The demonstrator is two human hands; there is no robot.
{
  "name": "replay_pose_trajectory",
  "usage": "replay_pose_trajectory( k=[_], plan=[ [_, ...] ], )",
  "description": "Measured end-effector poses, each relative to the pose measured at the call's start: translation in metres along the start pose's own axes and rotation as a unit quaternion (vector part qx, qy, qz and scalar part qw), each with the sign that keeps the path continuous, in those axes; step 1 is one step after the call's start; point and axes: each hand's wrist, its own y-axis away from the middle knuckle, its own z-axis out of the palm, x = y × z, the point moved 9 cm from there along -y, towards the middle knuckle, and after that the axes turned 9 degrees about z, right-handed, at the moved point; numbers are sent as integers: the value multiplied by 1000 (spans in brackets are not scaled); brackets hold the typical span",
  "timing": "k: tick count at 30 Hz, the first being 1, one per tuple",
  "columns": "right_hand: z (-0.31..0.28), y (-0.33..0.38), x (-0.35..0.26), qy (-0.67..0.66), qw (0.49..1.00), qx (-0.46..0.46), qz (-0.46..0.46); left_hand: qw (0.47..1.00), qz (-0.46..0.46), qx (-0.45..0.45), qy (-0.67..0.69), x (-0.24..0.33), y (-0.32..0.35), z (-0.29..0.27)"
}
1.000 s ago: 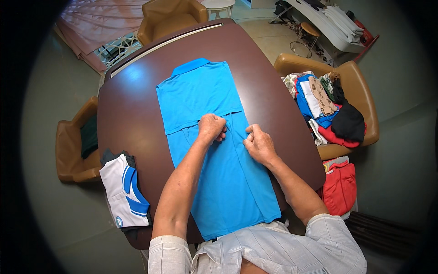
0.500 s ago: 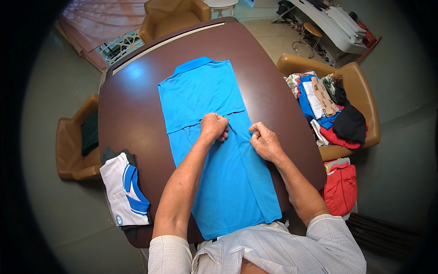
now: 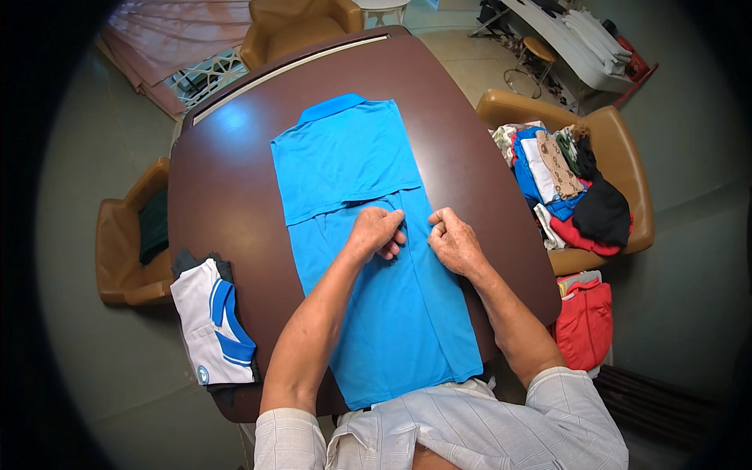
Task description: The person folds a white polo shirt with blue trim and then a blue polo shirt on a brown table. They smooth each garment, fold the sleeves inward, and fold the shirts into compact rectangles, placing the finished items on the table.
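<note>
A bright blue collared shirt [image 3: 352, 160] lies lengthwise on the dark brown table, its collar at the far end and its sides folded in. A crosswise edge of cloth spans its middle. Just below that edge, my left hand [image 3: 377, 233] has its fingers curled in at the cloth; the fingertips are partly hidden. At the shirt's right side, my right hand [image 3: 456, 243] pinches the folded border between thumb and fingers. The near end of the shirt reaches my body.
Folded white and blue clothing [image 3: 213, 321] lies on the table's left edge. To the right, a tan armchair [image 3: 627, 164] holds a heap of clothes [image 3: 556, 176], with red clothing [image 3: 585, 321] nearer me. Other tan armchairs stand left [image 3: 117, 251] and beyond the table [image 3: 301, 35].
My left hand has shifted slightly right and nearer me, away from the crosswise edge. My right hand stays at the shirt's right side.
</note>
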Motion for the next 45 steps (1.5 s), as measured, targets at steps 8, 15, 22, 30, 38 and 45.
replay_pose_trajectory(
  k=[8,15,22,30,38,45],
  plan=[
    [2,-1,3,3,1000,3,0,998,-5,2,-64,0,-15,4],
    [3,3,0,59,998,17,-19,999,18,46,-4,-3,-10,-6],
    [7,6,-16,125,990,1,-66,999,6,37,-9,-5,-10,-9],
    [20,-25,-53,139,960,106,-220,1000,12,25,-3,-3,-10,-6],
    [35,-44,-48,187,962,51,-191,1000,-22,22,-1,-5,-3,-9],
    [36,-48,-43,204,961,44,-180,995,77,58,-22,1,-6,-9]
  ],
)
